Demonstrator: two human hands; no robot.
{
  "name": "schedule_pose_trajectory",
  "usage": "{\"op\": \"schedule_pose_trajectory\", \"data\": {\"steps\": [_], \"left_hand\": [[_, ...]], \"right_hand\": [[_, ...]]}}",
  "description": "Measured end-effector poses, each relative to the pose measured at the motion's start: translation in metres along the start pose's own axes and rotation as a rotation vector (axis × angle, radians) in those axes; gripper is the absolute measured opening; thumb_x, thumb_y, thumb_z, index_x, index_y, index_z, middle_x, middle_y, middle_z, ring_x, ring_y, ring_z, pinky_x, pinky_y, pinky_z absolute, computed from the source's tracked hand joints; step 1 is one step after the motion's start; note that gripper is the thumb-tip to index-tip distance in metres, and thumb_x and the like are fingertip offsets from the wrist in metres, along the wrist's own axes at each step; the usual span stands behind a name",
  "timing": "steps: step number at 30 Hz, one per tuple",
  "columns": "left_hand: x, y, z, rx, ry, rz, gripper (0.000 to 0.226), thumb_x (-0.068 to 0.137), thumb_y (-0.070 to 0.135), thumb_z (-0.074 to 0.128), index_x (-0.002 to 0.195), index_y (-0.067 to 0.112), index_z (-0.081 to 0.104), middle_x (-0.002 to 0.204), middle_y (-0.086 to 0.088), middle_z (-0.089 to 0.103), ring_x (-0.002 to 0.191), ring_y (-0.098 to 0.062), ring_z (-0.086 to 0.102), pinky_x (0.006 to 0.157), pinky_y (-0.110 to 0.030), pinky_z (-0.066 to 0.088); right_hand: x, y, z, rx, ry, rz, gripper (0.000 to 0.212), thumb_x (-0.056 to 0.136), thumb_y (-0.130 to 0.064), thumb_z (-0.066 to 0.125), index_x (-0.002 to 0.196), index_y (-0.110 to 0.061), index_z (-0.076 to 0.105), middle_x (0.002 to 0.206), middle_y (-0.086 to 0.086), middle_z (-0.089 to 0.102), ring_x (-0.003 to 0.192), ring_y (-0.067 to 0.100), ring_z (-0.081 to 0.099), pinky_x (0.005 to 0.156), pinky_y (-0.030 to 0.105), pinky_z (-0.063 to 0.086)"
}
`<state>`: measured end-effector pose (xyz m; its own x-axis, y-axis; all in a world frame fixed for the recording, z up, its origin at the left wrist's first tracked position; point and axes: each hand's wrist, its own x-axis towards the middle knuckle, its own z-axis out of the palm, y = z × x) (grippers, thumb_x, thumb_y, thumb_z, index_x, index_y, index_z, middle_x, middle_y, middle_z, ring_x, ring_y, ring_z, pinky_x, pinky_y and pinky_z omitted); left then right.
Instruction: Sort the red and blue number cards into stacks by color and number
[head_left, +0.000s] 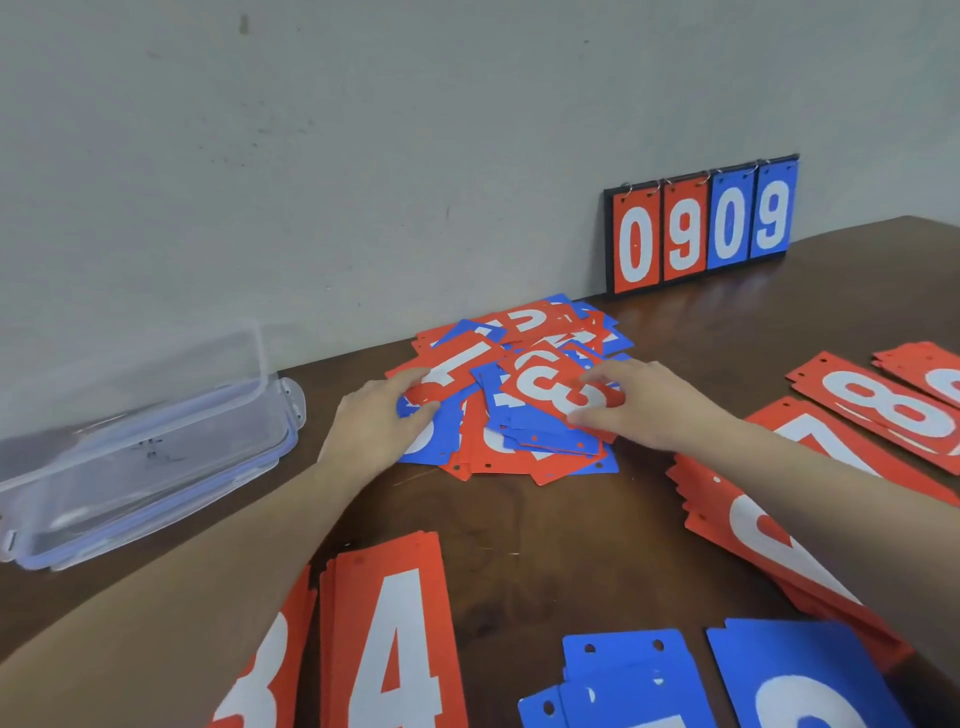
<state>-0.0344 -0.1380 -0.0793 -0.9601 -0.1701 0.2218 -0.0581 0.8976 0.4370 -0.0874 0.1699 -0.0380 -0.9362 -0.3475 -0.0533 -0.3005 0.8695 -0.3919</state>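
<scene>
Here, the unsorted pile of red and blue number cards (511, 395) lies jumbled directly under both hands, at the far reach of the arms; cards overlap at all angles, so a good share of the sorting appears to remain. The left hand (382, 423) pinches the near end of a red 1 card (457, 366) at the pile's left edge, thumb below and fingers over the top. The right hand (641, 402) rests on a red 3 card (563, 387) at the pile's right side, its fingers curled round the card's edges; whether the card is lifted cannot be told. Nearer the person than the hands, finished work is laid out: a red 4 stack (395, 629) between the forearms, a red 3 stack (265, 670) partly under the left forearm, and two blue stacks (623, 670) by the right elbow. To the right of the right hand lie further red stacks, among them a red 8 stack (883, 405). Both forearms extend forward, converging on the pile. Left of the left hand stands a clear plastic container (145, 441); beyond the right hand, a ringed scoreboard (704, 226) reading 0909 leans against the wall.
</scene>
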Motion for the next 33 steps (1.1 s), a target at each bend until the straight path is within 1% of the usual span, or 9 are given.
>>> {"op": "schedule_pose_trajectory", "data": {"steps": [4,8,13,16,19,23,26,30,33], "left_hand": [[0.0,0.0,0.0,0.044,0.027,0.027,0.044,0.097,0.046,0.057,0.139,0.034,0.056,0.137,0.007,0.061,0.127,-0.019,0.049,0.11,-0.045,0.037],[-0.006,0.005,0.0,0.118,0.068,0.092,0.033,0.101,0.038,0.053,0.129,0.028,0.067,0.131,0.007,0.065,0.12,-0.018,0.056,0.099,-0.033,0.044],[-0.015,0.008,-0.006,0.211,0.098,0.102,0.026,0.101,0.029,0.053,0.115,0.021,0.073,0.121,0.003,0.07,0.109,-0.022,0.063,0.087,-0.036,0.051],[-0.017,0.007,-0.013,0.252,0.144,0.171,0.016,0.094,0.019,0.06,0.098,0.013,0.074,0.103,-0.002,0.068,0.087,-0.027,0.066,0.069,-0.037,0.053],[-0.022,0.007,-0.028,0.353,0.259,0.194,0.013,0.087,0.014,0.067,0.093,0.013,0.079,0.084,-0.005,0.062,0.071,-0.028,0.062,0.055,-0.034,0.05],[-0.039,0.013,-0.052,0.329,0.278,0.051,0.021,0.097,0.026,0.054,0.109,0.024,0.071,0.09,0.002,0.074,0.081,-0.022,0.067,0.065,-0.031,0.05],[-0.049,0.012,-0.062,0.237,0.299,-0.025,0.022,0.099,0.029,0.051,0.114,0.024,0.066,0.089,0.002,0.074,0.08,-0.022,0.067,0.067,-0.032,0.05],[-0.067,0.013,-0.073,-0.086,0.312,-0.118,0.022,0.096,0.025,0.056,0.115,0.023,0.067,0.104,0.005,0.074,0.093,-0.017,0.069,0.084,-0.034,0.054],[-0.083,0.016,-0.081,-0.288,0.314,-0.144,0.014,0.094,0.028,0.062,0.107,0.028,0.067,0.106,0.008,0.072,0.093,-0.007,0.068,0.088,-0.03,0.053]], "right_hand": [[0.005,-0.001,0.001,-0.024,-0.034,0.053,0.073,0.074,-0.066,0.074,0.137,-0.04,0.049,0.146,-0.001,0.049,0.131,0.027,0.044,0.106,0.048,0.044],[0.003,-0.002,0.001,-0.036,0.014,0.118,0.1,0.069,-0.069,0.076,0.151,-0.035,0.03,0.146,0.007,0.047,0.131,0.032,0.046,0.105,0.051,0.045],[-0.005,-0.007,-0.001,-0.028,0.085,0.116,0.105,0.069,-0.065,0.079,0.152,-0.032,0.024,0.148,0.005,0.047,0.132,0.032,0.047,0.105,0.052,0.043],[-0.012,-0.011,-0.004,-0.103,0.114,0.099,0.096,0.077,-0.056,0.078,0.152,-0.033,0.023,0.149,0.003,0.046,0.134,0.03,0.044,0.107,0.051,0.038],[-0.018,-0.01,-0.004,-0.074,0.171,0.068,0.082,0.087,-0.03,0.074,0.152,-0.033,0.024,0.143,0.005,0.052,0.129,0.029,0.047,0.105,0.048,0.04],[-0.03,-0.006,-0.01,0.385,0.192,0.099,0.057,0.09,-0.012,0.07,0.14,-0.024,0.044,0.129,0.004,0.063,0.105,0.022,0.063,0.07,0.025,0.051],[-0.042,-0.011,-0.016,0.704,0.199,0.149,0.025,0.091,-0.018,0.072,0.116,-0.019,0.068,0.114,0.001,0.072,0.093,0.012,0.071,0.065,0.018,0.051],[-0.065,-0.03,-0.02,0.92,0.197,0.143,0.011,0.095,-0.029,0.067,0.104,-0.025,0.071,0.103,-0.003,0.074,0.083,0.01,0.071,0.067,0.024,0.054],[-0.08,-0.047,-0.019,0.896,0.18,0.103,0.016,0.1,-0.032,0.058,0.111,-0.025,0.066,0.08,0.006,0.072,0.054,0.017,0.063,0.053,0.029,0.052]]}}
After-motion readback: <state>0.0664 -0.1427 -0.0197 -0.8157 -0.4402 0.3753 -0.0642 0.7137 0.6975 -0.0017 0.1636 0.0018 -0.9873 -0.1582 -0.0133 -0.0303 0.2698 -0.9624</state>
